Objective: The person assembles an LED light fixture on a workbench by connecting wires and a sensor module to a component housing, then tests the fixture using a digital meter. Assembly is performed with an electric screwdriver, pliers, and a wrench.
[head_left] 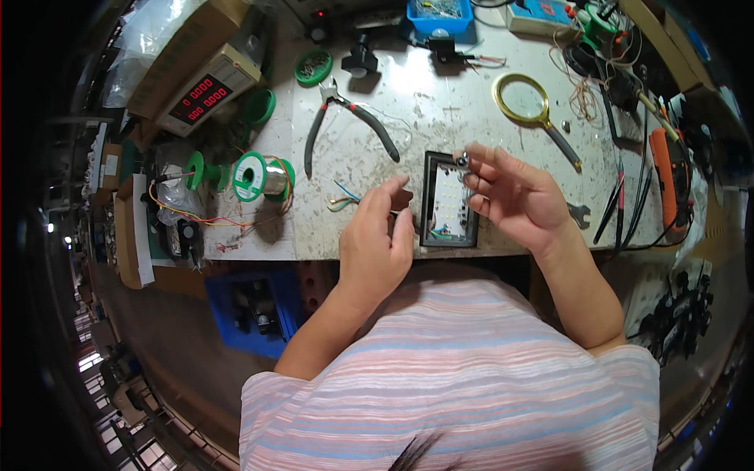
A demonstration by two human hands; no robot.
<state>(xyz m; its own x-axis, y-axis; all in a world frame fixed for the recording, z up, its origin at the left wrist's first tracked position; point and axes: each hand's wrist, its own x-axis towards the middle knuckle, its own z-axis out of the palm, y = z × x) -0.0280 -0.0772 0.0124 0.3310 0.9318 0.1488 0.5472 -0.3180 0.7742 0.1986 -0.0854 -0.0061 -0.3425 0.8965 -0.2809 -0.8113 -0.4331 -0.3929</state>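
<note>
A black rectangular lamp housing (428,206) lies at the table's near edge, with a white LED board (449,200) inside it and a green wire (441,234) at its lower end. My left hand (374,239) is left of the housing, fingers curved, with a gap between thumb and forefinger and nothing visible in it. Several cable wires (343,201), blue, green and brownish, stick out beside its knuckles; the hand hides where they lead. Over the housing's right side, my right hand (525,192) pinches a small shiny metal part (463,161) at its fingertips.
Cutting pliers (335,98), a solder spool (267,177) and a power supply (208,93) with red digits stand left. A magnifying glass (542,118), a wrench (580,213) and an orange-black tool (667,184) lie right. Farther back are a green dish (313,69) and blue bin (440,22).
</note>
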